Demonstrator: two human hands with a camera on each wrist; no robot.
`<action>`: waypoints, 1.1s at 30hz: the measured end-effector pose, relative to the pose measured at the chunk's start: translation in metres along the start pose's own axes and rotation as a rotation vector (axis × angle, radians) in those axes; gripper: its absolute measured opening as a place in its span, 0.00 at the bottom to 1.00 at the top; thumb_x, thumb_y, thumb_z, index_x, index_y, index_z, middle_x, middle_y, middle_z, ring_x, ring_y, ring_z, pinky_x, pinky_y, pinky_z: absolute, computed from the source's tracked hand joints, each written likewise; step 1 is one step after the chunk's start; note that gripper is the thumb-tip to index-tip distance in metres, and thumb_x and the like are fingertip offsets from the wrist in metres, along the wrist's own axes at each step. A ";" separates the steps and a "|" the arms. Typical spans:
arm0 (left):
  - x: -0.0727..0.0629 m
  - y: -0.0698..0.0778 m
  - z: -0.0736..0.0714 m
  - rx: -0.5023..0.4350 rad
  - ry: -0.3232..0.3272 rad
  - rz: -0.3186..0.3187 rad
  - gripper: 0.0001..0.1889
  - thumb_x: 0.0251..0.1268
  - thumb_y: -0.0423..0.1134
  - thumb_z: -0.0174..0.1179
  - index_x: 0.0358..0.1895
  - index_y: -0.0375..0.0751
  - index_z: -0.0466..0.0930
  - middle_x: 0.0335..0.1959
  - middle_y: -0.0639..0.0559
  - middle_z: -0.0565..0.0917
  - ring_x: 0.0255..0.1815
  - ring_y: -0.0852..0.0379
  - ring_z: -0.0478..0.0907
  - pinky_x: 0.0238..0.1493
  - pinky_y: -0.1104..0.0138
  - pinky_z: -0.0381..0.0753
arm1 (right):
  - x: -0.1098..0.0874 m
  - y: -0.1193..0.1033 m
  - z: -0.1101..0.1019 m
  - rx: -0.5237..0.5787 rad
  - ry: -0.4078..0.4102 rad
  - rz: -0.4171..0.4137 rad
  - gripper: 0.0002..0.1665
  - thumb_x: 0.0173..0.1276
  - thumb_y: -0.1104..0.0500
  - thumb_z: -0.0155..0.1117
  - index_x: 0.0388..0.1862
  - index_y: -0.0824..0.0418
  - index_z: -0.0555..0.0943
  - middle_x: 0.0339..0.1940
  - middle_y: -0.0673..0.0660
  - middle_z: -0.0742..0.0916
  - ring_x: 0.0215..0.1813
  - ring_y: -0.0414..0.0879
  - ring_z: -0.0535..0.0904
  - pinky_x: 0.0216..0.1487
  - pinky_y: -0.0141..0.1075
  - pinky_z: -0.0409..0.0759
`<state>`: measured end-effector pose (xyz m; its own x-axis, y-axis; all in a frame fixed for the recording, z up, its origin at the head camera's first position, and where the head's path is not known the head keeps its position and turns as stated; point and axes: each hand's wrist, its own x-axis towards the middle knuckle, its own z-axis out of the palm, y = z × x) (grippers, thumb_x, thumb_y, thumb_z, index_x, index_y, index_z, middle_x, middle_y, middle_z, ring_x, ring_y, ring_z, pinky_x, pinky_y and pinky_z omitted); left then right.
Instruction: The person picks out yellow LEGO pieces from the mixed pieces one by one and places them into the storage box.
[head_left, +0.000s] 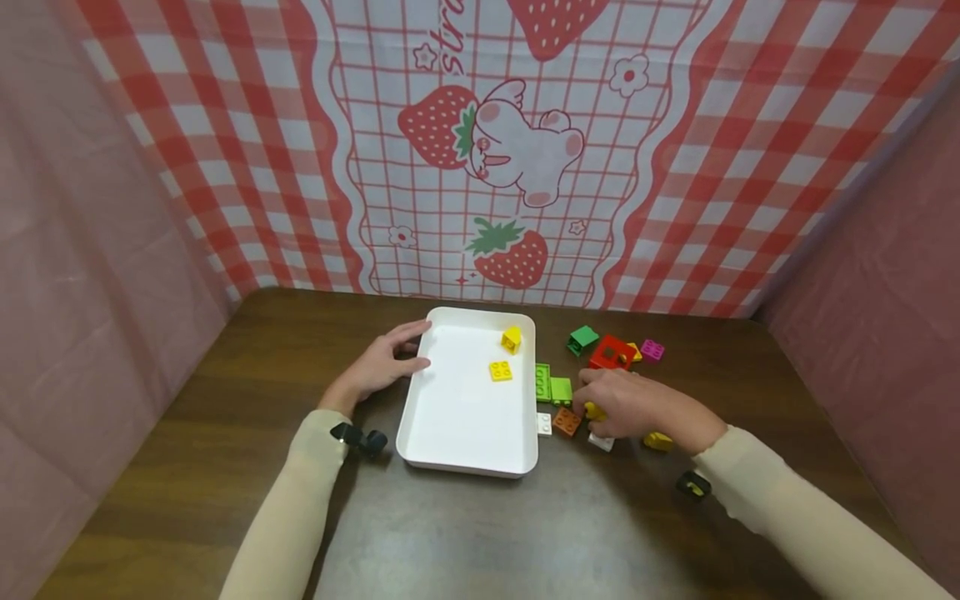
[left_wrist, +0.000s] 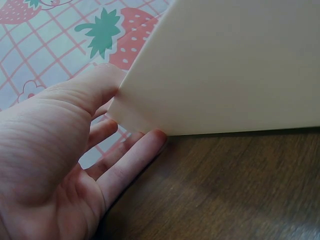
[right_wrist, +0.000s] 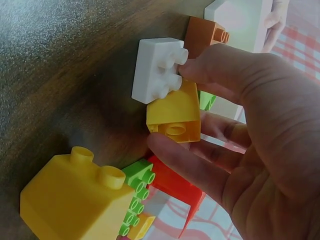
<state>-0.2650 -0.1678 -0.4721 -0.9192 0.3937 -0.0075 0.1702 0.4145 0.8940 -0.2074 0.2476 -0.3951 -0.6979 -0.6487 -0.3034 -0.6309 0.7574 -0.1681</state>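
Both arms are extended over the bench. The left hand is loosely spread, with the tray's left wall touched by thumb and fingers. Right of the tray, the right hand is partly closed; a yellow block is pinched between thumb and fingers, beside a white brick.

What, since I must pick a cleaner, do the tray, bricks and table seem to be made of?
Tray: probably smooth, satin white plastic, given its thin walls and rounded corners.
Bricks: most likely moulded plastic, slightly glossy; round studs and even colours suggest it.
Table: finished wood or wood-look laminate, from its brown grain and soft sheen; can't tell which.
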 end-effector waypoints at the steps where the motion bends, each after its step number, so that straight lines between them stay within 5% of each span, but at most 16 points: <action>1: 0.000 0.000 0.000 0.001 0.000 0.001 0.40 0.82 0.39 0.70 0.90 0.41 0.64 0.93 0.39 0.61 0.81 0.28 0.74 0.78 0.37 0.81 | 0.000 0.000 0.000 -0.001 0.002 -0.006 0.09 0.68 0.60 0.84 0.45 0.51 0.93 0.44 0.51 0.84 0.40 0.41 0.77 0.44 0.35 0.88; 33: -0.001 0.000 -0.001 -0.004 -0.009 0.005 0.39 0.82 0.39 0.69 0.90 0.43 0.64 0.93 0.39 0.61 0.83 0.28 0.73 0.78 0.36 0.81 | 0.004 0.003 0.002 -0.031 0.034 -0.086 0.08 0.67 0.65 0.82 0.37 0.52 0.91 0.38 0.50 0.84 0.34 0.39 0.75 0.39 0.31 0.85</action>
<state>-0.2641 -0.1692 -0.4712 -0.9152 0.4030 -0.0074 0.1729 0.4090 0.8960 -0.2109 0.2475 -0.3985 -0.6513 -0.7141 -0.2567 -0.6992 0.6962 -0.1626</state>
